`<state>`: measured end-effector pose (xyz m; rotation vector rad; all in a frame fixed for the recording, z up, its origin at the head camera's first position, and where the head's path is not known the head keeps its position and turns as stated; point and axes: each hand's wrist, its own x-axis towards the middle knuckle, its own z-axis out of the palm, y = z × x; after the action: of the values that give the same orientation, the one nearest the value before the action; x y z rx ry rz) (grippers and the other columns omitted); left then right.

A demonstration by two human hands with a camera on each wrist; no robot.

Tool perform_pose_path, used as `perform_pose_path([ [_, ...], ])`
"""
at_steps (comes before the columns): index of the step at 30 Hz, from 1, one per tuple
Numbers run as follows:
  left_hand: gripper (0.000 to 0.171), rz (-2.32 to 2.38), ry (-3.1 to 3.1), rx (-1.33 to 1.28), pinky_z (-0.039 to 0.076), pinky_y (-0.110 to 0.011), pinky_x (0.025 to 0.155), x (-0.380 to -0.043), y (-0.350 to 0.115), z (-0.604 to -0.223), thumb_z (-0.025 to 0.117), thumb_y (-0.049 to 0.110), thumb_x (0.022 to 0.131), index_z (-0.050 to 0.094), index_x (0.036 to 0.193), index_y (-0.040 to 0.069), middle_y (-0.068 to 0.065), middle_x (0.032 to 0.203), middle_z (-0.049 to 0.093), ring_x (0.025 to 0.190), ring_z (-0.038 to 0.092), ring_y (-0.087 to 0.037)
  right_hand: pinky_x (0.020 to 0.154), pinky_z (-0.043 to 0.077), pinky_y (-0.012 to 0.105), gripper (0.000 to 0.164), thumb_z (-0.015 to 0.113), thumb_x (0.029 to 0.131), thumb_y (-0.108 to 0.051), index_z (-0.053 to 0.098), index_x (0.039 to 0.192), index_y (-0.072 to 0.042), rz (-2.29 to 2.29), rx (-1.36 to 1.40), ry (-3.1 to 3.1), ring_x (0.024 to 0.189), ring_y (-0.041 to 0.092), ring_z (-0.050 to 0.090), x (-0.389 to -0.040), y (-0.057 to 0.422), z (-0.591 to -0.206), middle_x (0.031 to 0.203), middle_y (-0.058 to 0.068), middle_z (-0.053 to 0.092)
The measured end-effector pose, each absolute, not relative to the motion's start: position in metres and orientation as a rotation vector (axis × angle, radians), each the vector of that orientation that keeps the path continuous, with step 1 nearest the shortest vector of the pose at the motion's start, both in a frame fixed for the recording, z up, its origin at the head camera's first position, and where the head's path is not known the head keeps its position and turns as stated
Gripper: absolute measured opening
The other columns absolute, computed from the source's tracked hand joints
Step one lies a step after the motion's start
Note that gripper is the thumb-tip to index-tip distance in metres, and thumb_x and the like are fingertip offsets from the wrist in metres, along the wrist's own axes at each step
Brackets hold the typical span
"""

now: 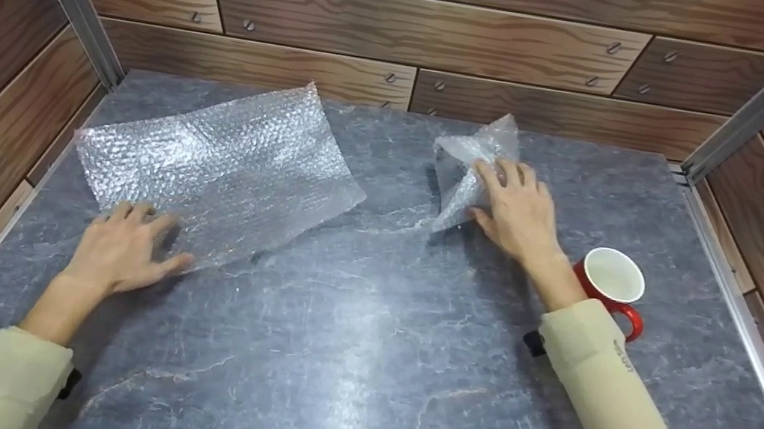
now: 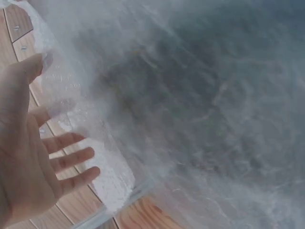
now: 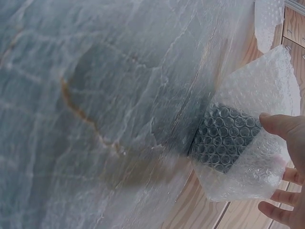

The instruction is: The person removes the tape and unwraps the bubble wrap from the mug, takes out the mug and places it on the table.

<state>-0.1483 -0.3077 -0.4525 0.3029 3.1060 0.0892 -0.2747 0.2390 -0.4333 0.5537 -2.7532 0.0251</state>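
Note:
A large bubble wrap sheet (image 1: pixel 231 162) lies spread at the left back of the table. My left hand (image 1: pixel 123 248) is at its near left edge, fingers spread and fingertips overlapping the wrap. The left wrist view shows that hand (image 2: pixel 38 152) with thumb and fingers apart beside the clear plastic. Further right stands a smaller, folded piece of bubble wrap (image 1: pixel 465 166), with raised corners. My right hand (image 1: pixel 522 213) holds its right side. In the right wrist view the thumb presses the folded wrap (image 3: pixel 252 90) and the fingers lie behind it; a dark patch shows through the bubbles.
A red mug (image 1: pixel 614 276) with a white inside stands upright right of my right forearm, its handle toward me. The grey marbled table (image 1: pixel 345 360) is bounded by wood-patterned walls (image 1: pixel 409 29) at the back and sides. A metal rail (image 1: pixel 749 345) runs along the right edge.

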Motion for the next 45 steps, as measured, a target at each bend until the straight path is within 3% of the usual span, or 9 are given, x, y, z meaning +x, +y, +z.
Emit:
perform_pose_path([
  [4, 0.072, 0.073, 3.087, 0.345, 0.038, -0.080, 0.111, -0.151, -0.307, -0.457, 0.066, 0.058, 0.095, 0.056, 0.149, 0.012, -0.035, 0.148, 0.052, 0.136, 0.047, -0.061, 0.098, 0.055, 0.065, 0.075, 0.080, 0.091, -0.034, 0.045, 0.156, -0.020, 0.024, 0.552, -2.763, 0.139, 0.049, 0.050, -0.278, 0.240, -0.432, 0.155, 0.020, 0.050],
  [17, 0.064, -0.032, 3.090, 0.455, 0.047, -0.073, 0.106, -0.156, -0.291, -0.462, 0.068, 0.041, 0.092, 0.058, 0.149, 0.015, -0.026, 0.150, 0.056, 0.136, 0.054, -0.053, 0.101, 0.053, 0.066, 0.074, 0.079, 0.092, -0.035, 0.044, 0.156, -0.019, 0.006, 0.578, -2.775, 0.139, 0.049, 0.049, -0.290, 0.239, -0.430, 0.155, 0.021, 0.050],
  [42, 0.065, 0.027, 3.134, 0.316, 0.051, -0.072, 0.095, -0.162, -0.284, -0.467, 0.066, 0.044, 0.090, 0.060, 0.144, 0.008, -0.032, 0.133, 0.063, 0.123, 0.058, -0.056, 0.100, 0.054, 0.064, 0.072, 0.077, 0.093, -0.035, 0.045, 0.155, -0.018, -0.024, 0.578, -2.795, 0.139, 0.049, 0.049, -0.289, 0.238, -0.429, 0.152, 0.021, 0.051],
  [45, 0.065, 0.012, 3.127, 0.368, 0.051, -0.071, 0.095, -0.162, -0.286, -0.465, 0.064, 0.045, 0.091, 0.060, 0.144, 0.007, -0.033, 0.133, 0.063, 0.122, 0.058, -0.057, 0.100, 0.054, 0.064, 0.072, 0.078, 0.093, -0.034, 0.045, 0.155, -0.018, -0.029, 0.509, -2.804, 0.138, 0.049, 0.050, -0.260, 0.242, -0.430, 0.151, 0.021, 0.052],
])
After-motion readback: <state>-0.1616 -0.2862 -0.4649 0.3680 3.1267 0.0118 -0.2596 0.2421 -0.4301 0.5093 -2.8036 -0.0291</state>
